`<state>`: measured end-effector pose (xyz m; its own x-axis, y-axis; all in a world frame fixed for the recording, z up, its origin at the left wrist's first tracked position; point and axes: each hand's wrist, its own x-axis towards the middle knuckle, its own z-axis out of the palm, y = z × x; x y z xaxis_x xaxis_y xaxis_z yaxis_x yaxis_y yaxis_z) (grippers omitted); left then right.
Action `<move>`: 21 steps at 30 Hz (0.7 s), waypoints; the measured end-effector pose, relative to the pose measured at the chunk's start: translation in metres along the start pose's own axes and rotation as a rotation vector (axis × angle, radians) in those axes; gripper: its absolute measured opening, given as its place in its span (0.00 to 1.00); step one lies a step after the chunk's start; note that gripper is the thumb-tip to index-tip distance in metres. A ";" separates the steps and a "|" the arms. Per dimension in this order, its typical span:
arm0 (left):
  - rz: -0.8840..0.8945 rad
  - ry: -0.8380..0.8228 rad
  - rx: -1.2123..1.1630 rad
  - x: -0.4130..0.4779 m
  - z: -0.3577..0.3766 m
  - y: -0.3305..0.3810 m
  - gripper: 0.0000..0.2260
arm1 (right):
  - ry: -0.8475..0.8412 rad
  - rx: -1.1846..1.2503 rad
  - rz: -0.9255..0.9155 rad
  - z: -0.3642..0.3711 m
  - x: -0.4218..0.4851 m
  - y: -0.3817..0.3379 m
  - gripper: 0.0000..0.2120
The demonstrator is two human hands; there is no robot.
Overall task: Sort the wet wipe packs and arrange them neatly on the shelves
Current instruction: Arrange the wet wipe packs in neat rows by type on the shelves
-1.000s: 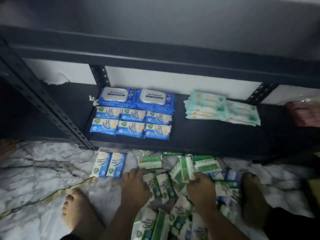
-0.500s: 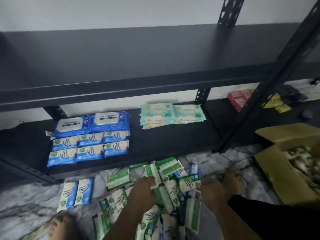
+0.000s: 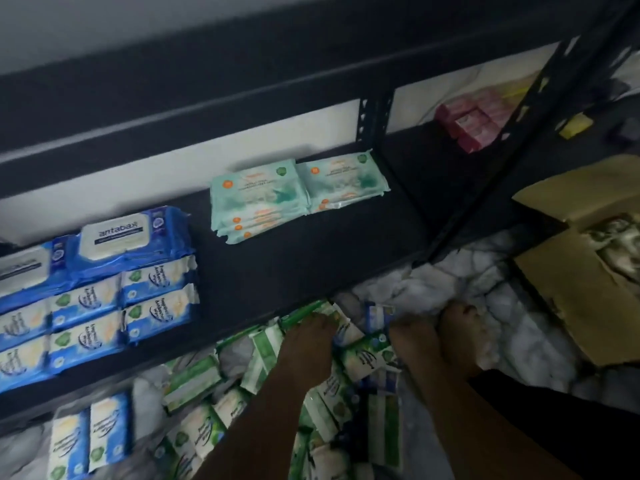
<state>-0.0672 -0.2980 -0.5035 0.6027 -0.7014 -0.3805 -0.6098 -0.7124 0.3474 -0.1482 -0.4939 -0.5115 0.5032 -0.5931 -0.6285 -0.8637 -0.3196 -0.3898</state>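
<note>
I am looking down at a heap of glossy green-and-white soft packs point(image 3: 194, 379), lying crumpled and overlapping on the white marble floor point(image 3: 502, 306) just in front of the front edge of the dark matte shelf point(image 3: 311, 258); the left hand point(image 3: 304, 348) is resting on the top of the heap, its fingers point(image 3: 313, 322) bending over a green pack at the shelf's edge, though blur is keeping me from telling whether they are pinching it; the right hand point(image 3: 412, 341) is pressing knuckles-up into the heap beside a bare foot point(image 3: 460, 337), and I cannot tell how its fingers are lying. On the shelf, flat blue packs point(image 3: 156, 299) are sitting in tidy rows at the left front, two bulky lidded blue packs point(image 3: 131, 244) behind them; pale mint packs point(image 3: 256, 199) are lying stacked toward the back edge.
</note>
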 end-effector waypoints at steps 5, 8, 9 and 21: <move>0.151 -0.117 0.300 0.040 0.013 0.003 0.33 | 0.045 -0.031 -0.007 0.018 0.029 0.002 0.18; 0.161 -0.139 0.435 0.052 0.017 0.010 0.34 | 0.002 -0.003 0.038 0.023 0.035 -0.002 0.15; 0.165 -0.134 0.459 0.054 0.017 0.013 0.34 | 0.006 0.020 0.038 0.026 0.037 -0.002 0.17; 0.105 0.003 0.413 0.056 0.016 0.022 0.28 | 0.085 0.099 0.056 0.022 0.032 -0.002 0.15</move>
<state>-0.0548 -0.3525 -0.5316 0.5275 -0.7700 -0.3588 -0.8225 -0.5687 0.0112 -0.1297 -0.4954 -0.5455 0.4462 -0.6697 -0.5936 -0.8811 -0.2126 -0.4225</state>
